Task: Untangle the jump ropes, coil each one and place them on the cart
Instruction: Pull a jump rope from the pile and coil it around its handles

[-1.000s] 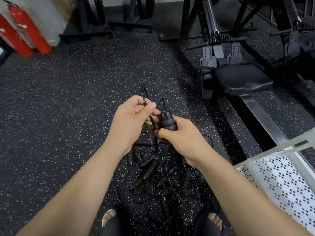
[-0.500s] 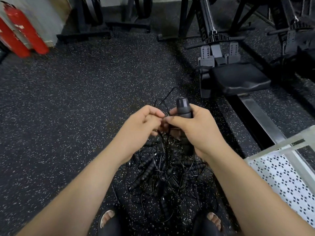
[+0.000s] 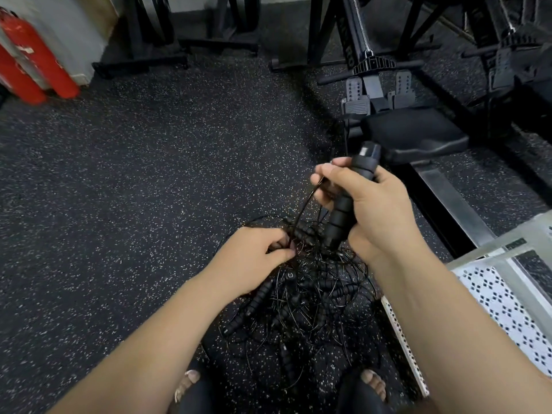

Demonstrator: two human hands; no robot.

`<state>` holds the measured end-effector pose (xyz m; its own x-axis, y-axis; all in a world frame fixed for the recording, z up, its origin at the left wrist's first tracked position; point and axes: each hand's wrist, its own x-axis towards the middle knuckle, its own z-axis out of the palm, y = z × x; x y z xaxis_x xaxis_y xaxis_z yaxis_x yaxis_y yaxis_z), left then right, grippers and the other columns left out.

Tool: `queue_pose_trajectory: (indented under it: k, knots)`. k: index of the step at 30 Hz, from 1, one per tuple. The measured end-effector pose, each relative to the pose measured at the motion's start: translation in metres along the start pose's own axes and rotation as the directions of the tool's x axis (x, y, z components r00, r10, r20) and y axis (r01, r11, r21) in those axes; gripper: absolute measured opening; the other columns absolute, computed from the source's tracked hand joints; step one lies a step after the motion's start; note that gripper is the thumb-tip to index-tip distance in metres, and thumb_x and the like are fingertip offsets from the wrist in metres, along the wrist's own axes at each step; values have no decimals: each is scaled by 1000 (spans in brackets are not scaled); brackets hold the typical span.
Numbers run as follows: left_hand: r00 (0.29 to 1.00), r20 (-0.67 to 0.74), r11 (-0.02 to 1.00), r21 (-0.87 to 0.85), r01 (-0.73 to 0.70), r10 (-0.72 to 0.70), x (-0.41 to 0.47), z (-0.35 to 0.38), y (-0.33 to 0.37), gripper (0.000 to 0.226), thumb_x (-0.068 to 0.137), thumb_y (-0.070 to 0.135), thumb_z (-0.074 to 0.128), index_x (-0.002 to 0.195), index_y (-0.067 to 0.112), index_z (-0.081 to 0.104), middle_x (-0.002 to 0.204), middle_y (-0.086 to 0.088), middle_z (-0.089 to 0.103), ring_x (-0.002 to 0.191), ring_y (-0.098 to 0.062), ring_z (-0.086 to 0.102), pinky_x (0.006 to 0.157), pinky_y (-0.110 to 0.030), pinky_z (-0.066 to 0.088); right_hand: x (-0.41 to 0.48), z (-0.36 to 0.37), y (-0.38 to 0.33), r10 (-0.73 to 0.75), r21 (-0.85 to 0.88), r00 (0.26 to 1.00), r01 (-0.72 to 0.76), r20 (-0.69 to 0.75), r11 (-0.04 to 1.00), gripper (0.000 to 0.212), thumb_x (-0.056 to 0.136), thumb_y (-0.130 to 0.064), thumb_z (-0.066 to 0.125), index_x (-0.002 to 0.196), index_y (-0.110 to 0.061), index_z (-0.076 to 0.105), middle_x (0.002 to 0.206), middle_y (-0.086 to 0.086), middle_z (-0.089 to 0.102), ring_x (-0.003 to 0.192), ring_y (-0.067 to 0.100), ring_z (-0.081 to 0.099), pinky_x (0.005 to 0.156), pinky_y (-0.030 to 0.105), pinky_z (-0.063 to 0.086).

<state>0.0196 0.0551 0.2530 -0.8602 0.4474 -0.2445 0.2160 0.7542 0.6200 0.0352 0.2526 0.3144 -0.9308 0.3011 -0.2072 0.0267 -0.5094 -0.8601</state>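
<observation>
Tangled jump ropes [image 3: 301, 300] sit in one pile on the floor [image 3: 143, 180], near centre, none on the cart [image 3: 490, 253] at near right. Left grip [image 3: 254, 258] is over the pile's far edge, fingertips pinching one thin cord [image 3: 305, 208]. That cord runs up and to the right into my right grip [image 3: 377, 204], which is clenched round a ribbed black handle [image 3: 340, 218], tilted and raised clear of the pile. Far right: rowing machine seat [image 3: 415, 134]. Far left: red fire extinguishers [image 3: 35, 61].

Bare to frame edge, forearms included: left hand [image 3: 254, 258], right hand [image 3: 379, 210]. Below the hands, nearer the body: left slide [image 3: 198, 397], right slide [image 3: 354, 395]; black, open-toed, toes showing.
</observation>
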Motion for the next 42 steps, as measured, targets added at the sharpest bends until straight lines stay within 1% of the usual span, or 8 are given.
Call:
queue_pose_trajectory:
  k: [3, 7, 11, 14, 17, 30, 35, 42]
  knots:
    - [1000, 2, 999, 32, 0, 0, 1, -1, -2, 15, 102, 49, 69, 106, 36, 76, 89, 23, 69, 74, 2, 59, 75, -30, 47, 4, -4, -1, 8, 41, 1000, -6, -28, 999, 26, 92, 5, 78, 112, -3, 63, 109, 28, 77, 89, 29, 76, 72, 32, 64]
    - [994, -84, 990, 126, -65, 76, -1, -6, 2, 18, 105, 44, 63, 106, 30, 74, 79, 23, 54, 89, -11, 54, 94, -42, 45, 8, -8, 8, 91, -4, 994, -91, 61, 996, 18, 97, -3, 76, 111, -5, 66, 111, 20, 79, 98, 28, 76, 80, 32, 65]
    - [962, -232, 989, 83, -126, 142, -3, -14, 9, 15, 108, 35, 60, 100, 24, 68, 77, 18, 55, 88, -12, 51, 92, -43, 42, 9, -12, 28, 216, -356, 973, -174, 82, 918, 20, 91, -16, 86, 107, -11, 75, 111, 14, 81, 108, 36, 78, 101, 51, 62]
    - [942, -279, 980, 118, -158, 185, -3, -15, 10, 15, 110, 27, 54, 97, 23, 59, 82, 14, 57, 93, -18, 50, 94, -47, 42, 2, -5, 38, 250, -491, 959, -154, 135, 857, 20, 89, -28, 88, 105, -20, 79, 105, 5, 82, 97, 26, 78, 94, 47, 62]
    - [931, -301, 976, 139, -169, 204, -3, -15, 8, 14, 110, 25, 47, 105, 25, 60, 90, 14, 59, 97, -16, 48, 98, -44, 39, -2, 4, 40, 196, -493, 974, -116, 115, 862, 20, 90, -26, 88, 99, -13, 76, 89, 5, 77, 76, 16, 68, 70, 36, 55]
    - [1000, -14, 965, 260, -18, 22, 8, -10, -19, 7, 99, 40, 69, 105, 41, 67, 108, 20, 66, 116, -17, 54, 107, -51, 46, -9, 8, 16, 0, -377, 993, 46, 122, 925, 14, 92, -10, 83, 88, -13, 70, 77, 8, 71, 67, 18, 64, 59, 33, 52]
    - [995, -69, 955, 293, -50, 73, 10, -5, -16, 39, 97, 65, 63, 123, 38, 74, 122, 23, 60, 139, -13, 38, 121, -47, 23, -8, 7, 7, 13, -216, 995, 10, 101, 976, 16, 93, -5, 79, 89, -12, 66, 79, 8, 70, 65, 17, 65, 56, 27, 49]
    - [933, -232, 934, 293, -203, 275, 4, 5, -2, 21, 101, 45, 62, 109, 33, 78, 144, 18, 54, 158, -16, 19, 132, -51, 1, -6, 4, 10, 116, -223, 979, -77, 167, 972, 15, 94, -17, 82, 107, -15, 74, 98, 10, 77, 72, 15, 64, 56, 26, 50]
